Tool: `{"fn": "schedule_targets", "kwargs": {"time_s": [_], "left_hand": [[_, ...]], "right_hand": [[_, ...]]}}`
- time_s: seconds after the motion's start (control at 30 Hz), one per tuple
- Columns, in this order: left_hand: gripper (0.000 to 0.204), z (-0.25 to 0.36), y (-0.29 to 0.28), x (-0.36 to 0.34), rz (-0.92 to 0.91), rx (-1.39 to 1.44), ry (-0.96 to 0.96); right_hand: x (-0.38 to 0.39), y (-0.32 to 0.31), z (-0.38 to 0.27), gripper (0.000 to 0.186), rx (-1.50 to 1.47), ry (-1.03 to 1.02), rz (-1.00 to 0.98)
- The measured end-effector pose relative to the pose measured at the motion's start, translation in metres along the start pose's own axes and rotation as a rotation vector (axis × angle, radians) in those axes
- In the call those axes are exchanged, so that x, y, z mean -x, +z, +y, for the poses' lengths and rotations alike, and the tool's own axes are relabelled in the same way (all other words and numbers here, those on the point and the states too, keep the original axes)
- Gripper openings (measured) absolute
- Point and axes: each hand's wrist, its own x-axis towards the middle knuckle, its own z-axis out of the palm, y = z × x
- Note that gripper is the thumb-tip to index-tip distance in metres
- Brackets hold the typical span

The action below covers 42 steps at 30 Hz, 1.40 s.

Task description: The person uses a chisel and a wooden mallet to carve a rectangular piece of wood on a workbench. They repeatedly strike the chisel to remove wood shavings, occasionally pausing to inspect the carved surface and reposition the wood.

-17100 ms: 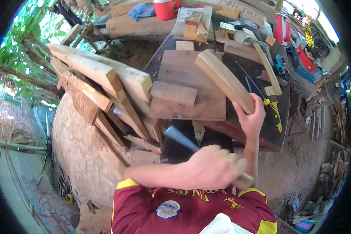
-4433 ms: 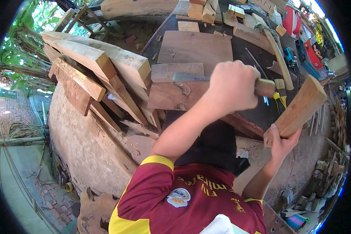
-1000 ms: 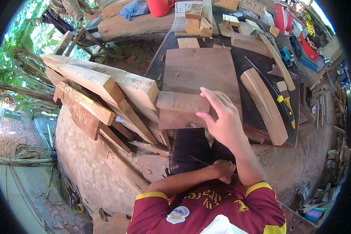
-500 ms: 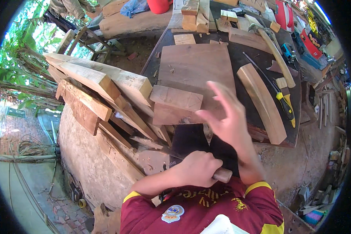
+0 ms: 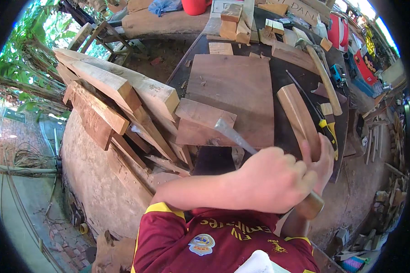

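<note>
My left hand (image 5: 278, 179) is closed round the wooden handle of what looks like a chisel (image 5: 234, 135). Its metal blade points up and left, over the small reddish wood block (image 5: 205, 113), and the handle's butt sticks out below my fist. Whether the blade touches that block I cannot tell. At the right, my right hand (image 5: 322, 161) grips the near end of a long, shaped wooden piece (image 5: 297, 111) on the dark table; my left fist partly hides these fingers. Under the small block lies a flat brown board (image 5: 232, 77).
Several timbers (image 5: 146, 88) lean at the table's left side. Right of the shaped piece lie a yellow-black screwdriver (image 5: 323, 123), a brush (image 5: 327, 110) and a long-handled hammer (image 5: 323, 77). Wood offcuts (image 5: 232, 20) stand at the far end, near a red container (image 5: 196, 6).
My left hand has moved up and right, swinging the chisel across in front of me. My right hand went from open in the air to gripping the shaped wooden piece.
</note>
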Motion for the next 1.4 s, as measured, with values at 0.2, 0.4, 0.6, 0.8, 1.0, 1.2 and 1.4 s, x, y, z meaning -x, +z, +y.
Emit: {"fn": "schedule_targets", "kwargs": {"time_s": [0.2, 0.4, 0.6, 0.8, 1.0, 1.2, 1.4], "left_hand": [[0.031, -0.024, -0.005, -0.012, 0.070, 0.147, -0.106], [0.026, -0.032, -0.009, -0.011, 0.155, 0.201, -0.180], [0.025, -0.031, -0.021, -0.015, 0.205, 0.288, -0.222], [0.028, -0.040, -0.020, -0.017, 0.254, 0.310, -0.209], [0.029, -0.040, -0.027, -0.016, 0.366, 0.288, -0.242], [0.029, -0.041, -0.032, -0.016, 0.425, 0.291, -0.226], [0.037, -0.044, -0.030, -0.015, 0.439, 0.355, -0.217]], "right_hand": [[-0.002, 0.004, 0.011, 0.077, 0.141, -0.096, -0.128], [0.002, 0.014, 0.022, 0.068, 0.056, -0.150, -0.101], [0.000, 0.011, 0.013, 0.063, 0.006, -0.267, 0.034], [0.001, -0.002, -0.007, 0.048, -0.040, -0.097, -0.059], [0.002, -0.002, -0.018, 0.039, 0.007, 0.021, -0.098], [-0.001, 0.006, -0.007, 0.040, 0.108, -0.016, -0.080], [-0.004, 0.005, -0.008, 0.041, 0.070, -0.028, -0.069]]}}
